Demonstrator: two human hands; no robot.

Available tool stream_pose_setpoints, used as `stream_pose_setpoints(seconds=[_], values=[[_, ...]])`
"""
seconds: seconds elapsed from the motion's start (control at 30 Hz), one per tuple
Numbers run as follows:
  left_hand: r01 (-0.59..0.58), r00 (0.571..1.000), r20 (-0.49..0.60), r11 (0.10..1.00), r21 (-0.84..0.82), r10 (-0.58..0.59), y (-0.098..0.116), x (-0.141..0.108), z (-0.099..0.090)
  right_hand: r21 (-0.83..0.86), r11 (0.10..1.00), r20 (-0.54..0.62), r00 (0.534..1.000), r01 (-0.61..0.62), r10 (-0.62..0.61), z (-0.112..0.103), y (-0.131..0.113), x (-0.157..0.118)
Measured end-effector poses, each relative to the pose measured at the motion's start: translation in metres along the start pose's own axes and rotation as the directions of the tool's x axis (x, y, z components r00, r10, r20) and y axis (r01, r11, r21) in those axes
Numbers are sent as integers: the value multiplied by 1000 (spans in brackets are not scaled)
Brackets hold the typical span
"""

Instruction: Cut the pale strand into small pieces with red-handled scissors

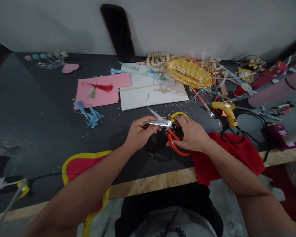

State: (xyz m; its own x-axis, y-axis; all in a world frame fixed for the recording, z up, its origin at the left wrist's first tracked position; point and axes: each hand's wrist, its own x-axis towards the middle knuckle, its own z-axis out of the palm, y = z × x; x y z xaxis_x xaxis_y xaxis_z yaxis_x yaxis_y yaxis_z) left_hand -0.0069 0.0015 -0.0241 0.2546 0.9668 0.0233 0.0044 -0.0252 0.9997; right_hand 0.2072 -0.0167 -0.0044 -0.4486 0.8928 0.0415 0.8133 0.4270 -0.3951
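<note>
My right hand [193, 134] grips a pair of scissors [174, 138] with one red and one yellow handle. The blades stand apart and point toward my left hand [140, 133]. That hand is closed, fingertips pinched right by the blades; whatever small thing they hold cannot be made out. Tiny pale cuttings lie scattered on the dark table around the scissors. Just beyond the hands lies a white board [153, 98] with a thin stick [138, 88] across it.
Pink paper [102, 80] bears a red tassel [105, 87]; blue tassels [90, 113] lie nearby. A wicker basket [204, 80], yellow glue gun [225, 110], thread spool [242, 89] and pink bottle [273, 89] crowd the right. Red cloth [227, 158] lies under my right forearm. A phone [119, 33] leans against the wall.
</note>
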Motion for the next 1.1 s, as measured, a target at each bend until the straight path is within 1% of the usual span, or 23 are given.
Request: stream_pose_setpoints(seconds=[0.2,0.3,0.4,0.47,0.73,0.87,1.1], values=[[7,1000,3,997,-73,-7,2,1,2,13,1000,39,999,-16,15,-1,-1,0],[9,1000,-9,998,-64,-10,4,1,3,-7,999,52,998,-38,38,-3,-4,0],[5,999,-45,999,-49,-7,6,1,5,3,998,67,996,-57,57,-3,-6,0],[-4,999,-54,999,-48,1,6,1,5,12,998,64,996,-60,60,-1,-5,0],[-4,1000,-11,1000,-1,4,-1,1,0,-21,1000,6,1000,-16,16,-3,-2,0],[-6,1000,-5,1000,-14,6,-1,1,1,-13,1000,7,1000,-11,11,-2,-2,0],[4,1000,-2,998,-61,-4,3,2,2,-6,999,25,999,-39,40,0,-2,0]])
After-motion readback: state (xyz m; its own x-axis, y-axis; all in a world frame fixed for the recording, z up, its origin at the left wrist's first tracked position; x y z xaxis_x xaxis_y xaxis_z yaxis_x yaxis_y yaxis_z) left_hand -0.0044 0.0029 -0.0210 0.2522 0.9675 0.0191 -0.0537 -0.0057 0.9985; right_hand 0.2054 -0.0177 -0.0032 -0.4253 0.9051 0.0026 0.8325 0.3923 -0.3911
